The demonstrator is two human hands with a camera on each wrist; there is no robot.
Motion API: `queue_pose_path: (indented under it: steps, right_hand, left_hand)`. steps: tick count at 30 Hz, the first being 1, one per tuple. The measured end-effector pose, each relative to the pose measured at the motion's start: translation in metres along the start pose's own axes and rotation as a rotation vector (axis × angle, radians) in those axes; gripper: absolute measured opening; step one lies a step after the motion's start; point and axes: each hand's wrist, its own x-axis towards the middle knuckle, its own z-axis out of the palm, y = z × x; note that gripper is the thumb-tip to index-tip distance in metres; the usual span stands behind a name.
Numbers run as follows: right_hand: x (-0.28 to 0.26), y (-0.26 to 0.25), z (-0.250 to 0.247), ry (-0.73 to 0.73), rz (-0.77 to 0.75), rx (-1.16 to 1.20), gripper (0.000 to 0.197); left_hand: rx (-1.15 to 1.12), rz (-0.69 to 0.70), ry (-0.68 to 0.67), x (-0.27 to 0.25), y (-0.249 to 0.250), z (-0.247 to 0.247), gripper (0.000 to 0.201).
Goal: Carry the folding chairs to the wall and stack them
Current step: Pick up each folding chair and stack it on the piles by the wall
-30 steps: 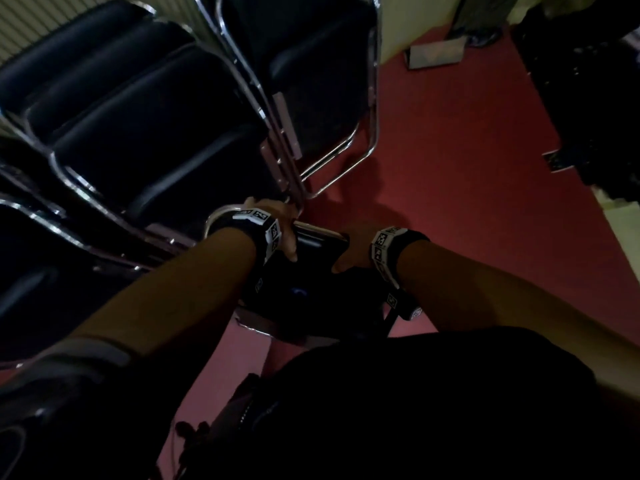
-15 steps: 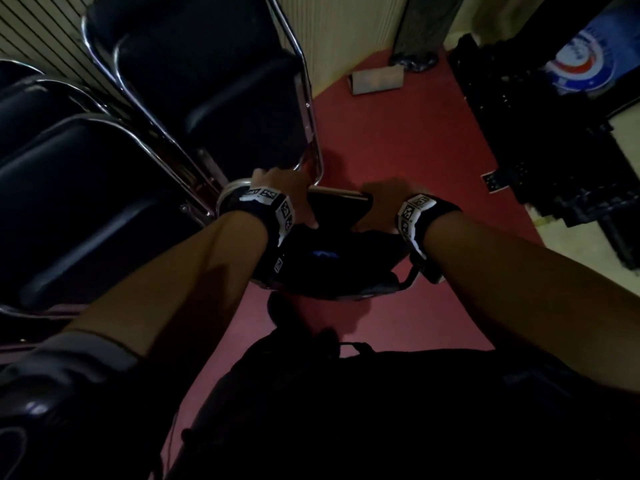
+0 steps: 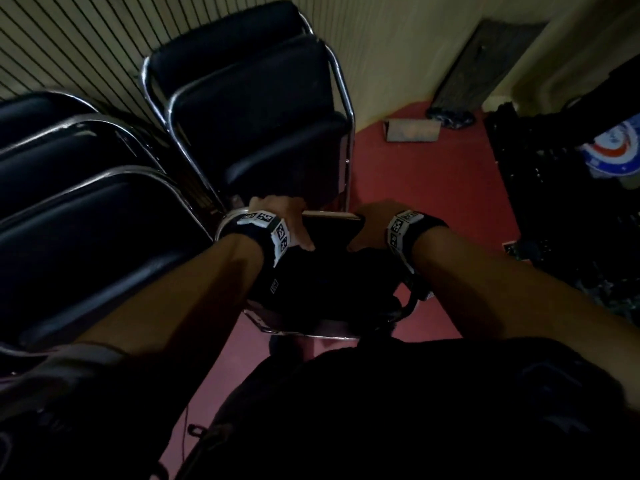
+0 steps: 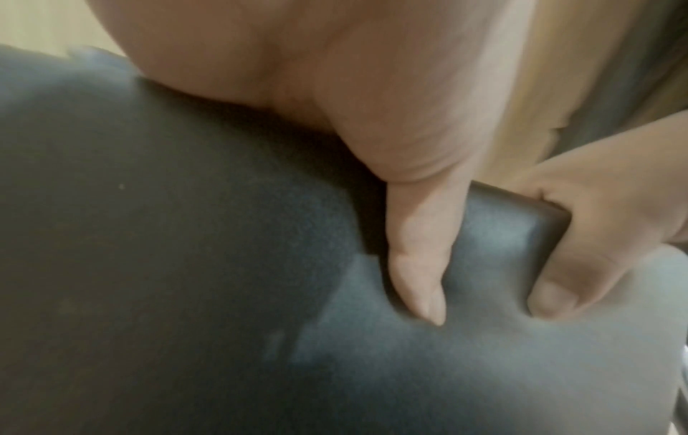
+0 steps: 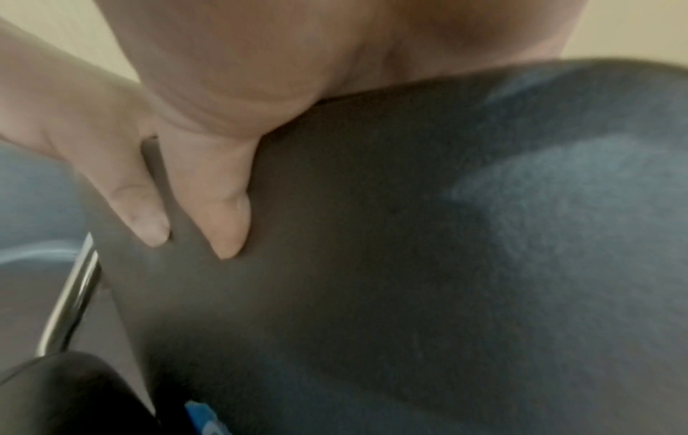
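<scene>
In the head view both my hands grip the top edge of a folded black chair (image 3: 329,233) with a chrome frame, held upright in front of my body. My left hand (image 3: 277,218) holds its left corner, my right hand (image 3: 372,221) its right corner, thumbs on the near side of the pad. The left wrist view shows my left thumb (image 4: 417,265) dug into the black cushion (image 4: 186,265). My right thumb (image 5: 227,223) presses into the pad (image 5: 409,265) in the right wrist view. Just beyond, a stack of folded chairs (image 3: 249,109) leans on the ribbed wall (image 3: 69,46).
More black chairs with chrome tubes (image 3: 86,209) stand to the left. The red floor (image 3: 433,188) runs to the right, with a small box (image 3: 412,130) near the wall, a leaning board (image 3: 478,64) and dark piled items (image 3: 571,209) at the far right.
I have carried the chair toward the wall; the leaning stack now sits straight ahead of it. Both hands keep the same grip.
</scene>
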Motion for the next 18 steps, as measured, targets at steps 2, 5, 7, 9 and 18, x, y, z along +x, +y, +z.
queue_pose_path:
  steps: [2, 5, 7, 9, 18]
  right_hand:
    - [0.028, -0.009, -0.017, -0.025, -0.045, -0.049, 0.073]
    - [0.076, -0.022, -0.046, -0.055, -0.119, -0.145, 0.072]
    - [0.100, -0.027, -0.060, -0.080, -0.183, -0.206, 0.067]
    - [0.123, -0.031, -0.079, -0.141, -0.258, -0.271, 0.064]
    - [0.185, -0.047, -0.176, -0.225, -0.574, -0.490, 0.080]
  left_hand:
    - [-0.051, -0.056, -0.023, 0.013, -0.015, -0.008, 0.072]
    - [-0.112, -0.174, -0.056, 0.035, -0.032, -0.023, 0.072]
    - [-0.137, -0.237, -0.032, 0.044, -0.038, -0.026, 0.074]
    - [-0.169, -0.315, 0.001, 0.052, -0.040, -0.029, 0.073]
    - [-0.319, -0.540, 0.050, 0.067, -0.030, -0.096, 0.072]
